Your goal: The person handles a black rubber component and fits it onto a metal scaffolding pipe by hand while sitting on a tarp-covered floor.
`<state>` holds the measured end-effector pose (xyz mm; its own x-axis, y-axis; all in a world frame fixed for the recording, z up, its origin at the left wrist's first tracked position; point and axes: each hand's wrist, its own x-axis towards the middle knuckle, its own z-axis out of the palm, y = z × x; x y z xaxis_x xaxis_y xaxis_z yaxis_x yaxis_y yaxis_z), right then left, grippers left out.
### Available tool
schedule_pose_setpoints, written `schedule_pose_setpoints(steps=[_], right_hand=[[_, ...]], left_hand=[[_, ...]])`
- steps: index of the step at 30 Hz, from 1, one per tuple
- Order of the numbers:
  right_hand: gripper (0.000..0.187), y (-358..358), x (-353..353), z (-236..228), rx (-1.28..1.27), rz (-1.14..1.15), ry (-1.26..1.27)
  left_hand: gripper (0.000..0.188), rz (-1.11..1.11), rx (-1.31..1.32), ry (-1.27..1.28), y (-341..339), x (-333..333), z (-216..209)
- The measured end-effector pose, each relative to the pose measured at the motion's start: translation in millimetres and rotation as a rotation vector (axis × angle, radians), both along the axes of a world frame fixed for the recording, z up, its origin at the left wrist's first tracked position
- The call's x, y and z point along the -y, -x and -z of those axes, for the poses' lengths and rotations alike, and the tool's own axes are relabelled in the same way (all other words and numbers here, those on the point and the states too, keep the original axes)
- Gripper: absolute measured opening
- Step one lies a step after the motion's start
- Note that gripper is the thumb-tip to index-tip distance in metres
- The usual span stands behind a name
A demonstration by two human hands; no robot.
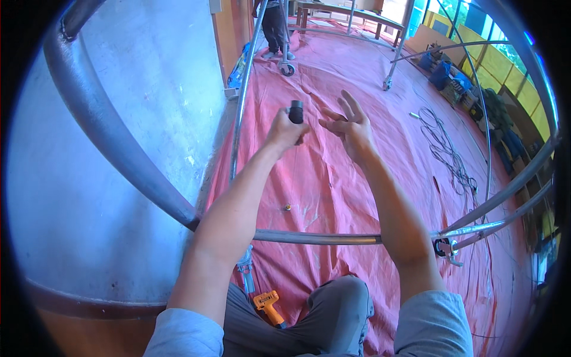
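Note:
My left hand (287, 128) is stretched out ahead, its fingers wrapped round a short black cylinder (296, 112) with a greyish end; I cannot make out its exact kind. To its right, my right hand (352, 129) is raised with the fingers spread, apart from the cylinder and holding nothing. Both arms reach over a horizontal metal pipe (321, 238) of a scaffold frame. Close to my legs, low in the view, is an orange cordless drill (269, 306). Beyond the pipe, a small yellow and dark piece (288, 207) lies on the red sheet.
A wrinkled red sheet (333, 178) covers the floor. Thick scaffold tubes curve past on the left (107, 119) and right (523, 172), beside a pale wall (143, 77). Coiled cable (443, 146) lies at right. Farther off are a caster wheel (287, 69), a person's legs (274, 30) and a table (351, 13).

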<state>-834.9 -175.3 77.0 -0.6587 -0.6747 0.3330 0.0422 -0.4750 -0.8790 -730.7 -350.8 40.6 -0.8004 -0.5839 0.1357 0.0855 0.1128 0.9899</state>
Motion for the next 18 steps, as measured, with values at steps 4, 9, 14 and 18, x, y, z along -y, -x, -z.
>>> schedule_pose_setpoints(steps=[4,9,14,18], right_hand=[[0.103,1.4,-2.0,-1.5,0.077,-0.059,0.062],[0.101,3.4,-5.9,-0.3,0.080,-0.126,0.098],[0.104,3.4,-2.6,1.6,0.084,-0.117,0.084],[0.103,2.7,-2.3,1.2,0.116,-0.091,0.040]], left_hand=[[0.043,0.063,-0.134,-0.203,-5.2,10.5,-3.0],[0.026,0.108,-0.219,-0.345,-3.9,13.0,-1.8],[0.036,0.135,-0.209,-0.374,-5.5,17.8,-4.1],[0.035,0.129,-0.226,-0.369,-6.0,14.4,-6.9]])
